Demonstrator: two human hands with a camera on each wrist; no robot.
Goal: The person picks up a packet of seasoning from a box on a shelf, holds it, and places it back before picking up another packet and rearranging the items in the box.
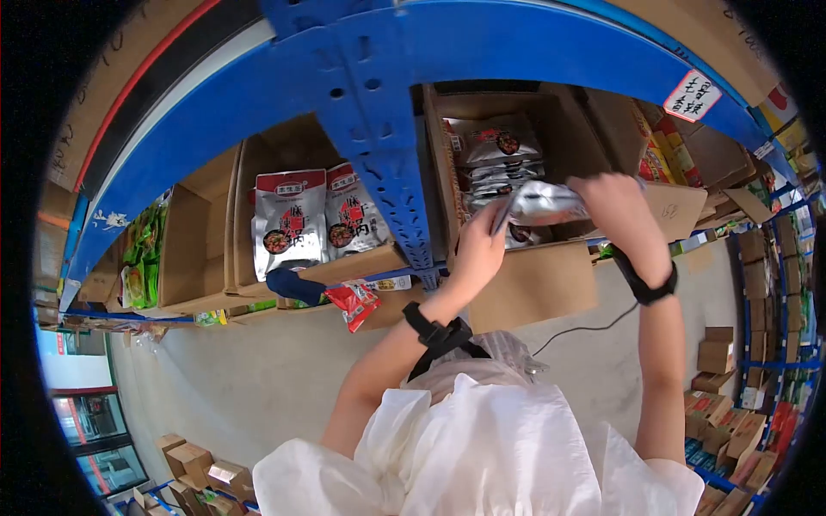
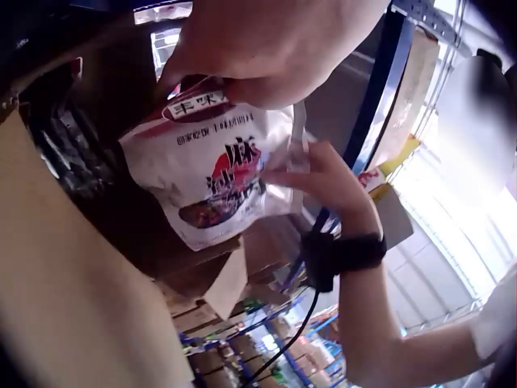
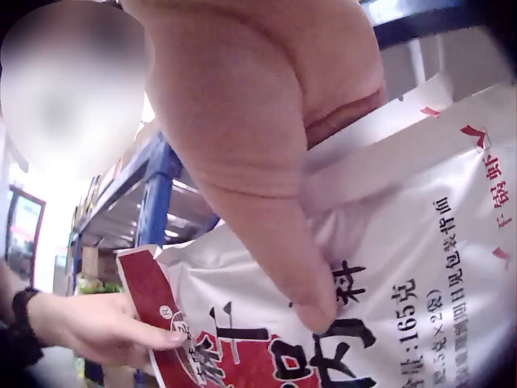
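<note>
At left, silver packets (image 1: pixel 291 225) stood in a carton (image 1: pixel 368 263). Right of a blue post (image 1: pixel 385 176), the left hand (image 1: pixel 480 251), its grip pinching a foil packet (image 1: pixel 546 205) by its red top, was before an open box (image 1: pixel 564 116); the right hand (image 1: pixel 618 206) pinched the packet's right part.

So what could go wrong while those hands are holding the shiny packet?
The silver spicy dry-pot packet could slip, since the left hand and right hand seem to pinch it near its edges.

The loose cable from the right wristband might snag, perhaps on the cardboard flap sticking out nearby.

The red packet at the shelf's front edge might get knocked off if the left forearm swings into it.
</note>
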